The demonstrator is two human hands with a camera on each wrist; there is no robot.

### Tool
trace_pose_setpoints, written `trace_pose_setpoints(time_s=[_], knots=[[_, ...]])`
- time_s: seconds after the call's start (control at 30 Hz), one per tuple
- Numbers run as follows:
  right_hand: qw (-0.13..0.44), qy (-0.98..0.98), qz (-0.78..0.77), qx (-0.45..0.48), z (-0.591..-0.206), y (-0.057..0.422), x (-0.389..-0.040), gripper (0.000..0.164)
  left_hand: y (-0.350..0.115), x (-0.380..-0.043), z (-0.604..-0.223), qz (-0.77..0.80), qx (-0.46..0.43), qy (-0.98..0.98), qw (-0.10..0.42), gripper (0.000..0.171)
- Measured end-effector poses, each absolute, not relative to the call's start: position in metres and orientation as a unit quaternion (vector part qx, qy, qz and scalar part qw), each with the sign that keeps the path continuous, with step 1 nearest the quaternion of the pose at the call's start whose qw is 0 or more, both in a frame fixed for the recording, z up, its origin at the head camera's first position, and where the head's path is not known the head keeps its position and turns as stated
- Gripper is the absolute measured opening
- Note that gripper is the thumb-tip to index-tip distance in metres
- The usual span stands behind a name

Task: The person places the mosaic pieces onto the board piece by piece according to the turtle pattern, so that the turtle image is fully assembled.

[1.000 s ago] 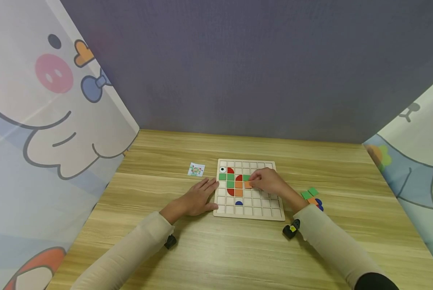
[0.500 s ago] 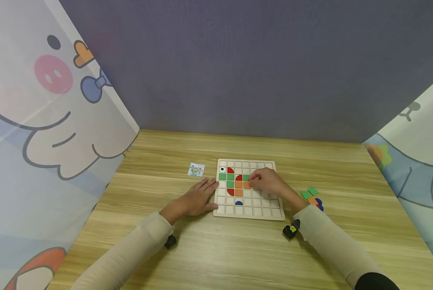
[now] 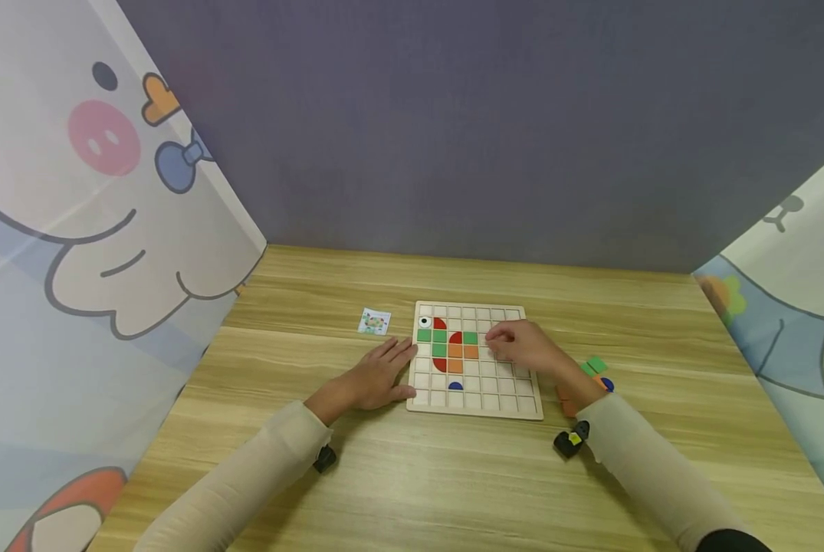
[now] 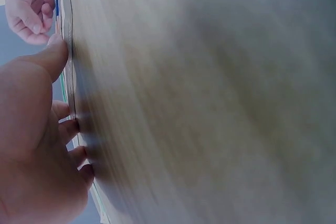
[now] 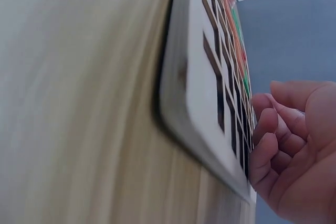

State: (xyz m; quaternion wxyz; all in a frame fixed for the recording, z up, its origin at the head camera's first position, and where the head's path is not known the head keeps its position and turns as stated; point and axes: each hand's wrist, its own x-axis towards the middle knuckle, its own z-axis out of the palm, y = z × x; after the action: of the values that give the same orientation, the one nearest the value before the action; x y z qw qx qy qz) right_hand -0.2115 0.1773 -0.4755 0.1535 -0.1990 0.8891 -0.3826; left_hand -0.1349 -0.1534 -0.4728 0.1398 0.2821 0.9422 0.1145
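Observation:
A square wooden grid board (image 3: 477, 415) lies on the table, with a round eye tile (image 3: 425, 322) and green, red, orange and blue tiles in its cells. My left hand (image 3: 377, 376) rests against the board's left edge with its fingers spread; in the left wrist view its fingertips touch that edge. Over the right part of the board is my right hand (image 3: 525, 345), its fingers loosely curled and holding nothing, as the right wrist view shows. Just left of its fingertips, an orange square tile (image 3: 471, 351) sits in a cell below a green tile (image 3: 470, 337).
Loose green tiles (image 3: 596, 363) and a blue piece (image 3: 608, 385) lie right of the board, with orange ones partly behind the right forearm. A small printed card (image 3: 374, 322) lies to the upper left. A grey panel (image 3: 480, 138) stands behind the table.
My right hand was at the orange square tile, which settled into its cell; the hand has let go and moved right. My left hand has stayed in place.

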Motion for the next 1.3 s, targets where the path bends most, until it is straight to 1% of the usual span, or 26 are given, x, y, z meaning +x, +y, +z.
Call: trace_pose_setpoints(time_s=[0.2,0.43,0.57,0.8,1.13,1.3], knots=[[0.157,0.891,-0.380,-0.195,-0.470,0.197,-0.210,0.025,-0.153,-0.136,-0.472,0.106,0.280,0.943,0.146,0.080],[0.134,0.905,-0.352,-0.197,-0.466,0.220,-0.210,0.025,-0.152,-0.136,-0.470,0.111,0.275,0.943,0.149,0.080],[0.134,0.908,-0.353,-0.180,-0.465,0.232,-0.210,0.027,-0.152,-0.135,-0.469,0.114,0.278,0.942,0.148,0.079],[0.115,0.918,-0.343,-0.165,-0.465,0.255,-0.209,0.029,-0.151,-0.136,-0.471,0.110,0.284,0.942,0.141,0.079],[0.114,0.925,-0.331,-0.147,-0.464,0.286,-0.204,0.033,-0.152,-0.135,-0.472,0.118,0.279,0.942,0.142,0.079],[0.100,0.934,-0.308,-0.149,-0.463,0.297,-0.203,0.030,-0.152,-0.135,-0.471,0.117,0.282,0.942,0.138,0.079]])
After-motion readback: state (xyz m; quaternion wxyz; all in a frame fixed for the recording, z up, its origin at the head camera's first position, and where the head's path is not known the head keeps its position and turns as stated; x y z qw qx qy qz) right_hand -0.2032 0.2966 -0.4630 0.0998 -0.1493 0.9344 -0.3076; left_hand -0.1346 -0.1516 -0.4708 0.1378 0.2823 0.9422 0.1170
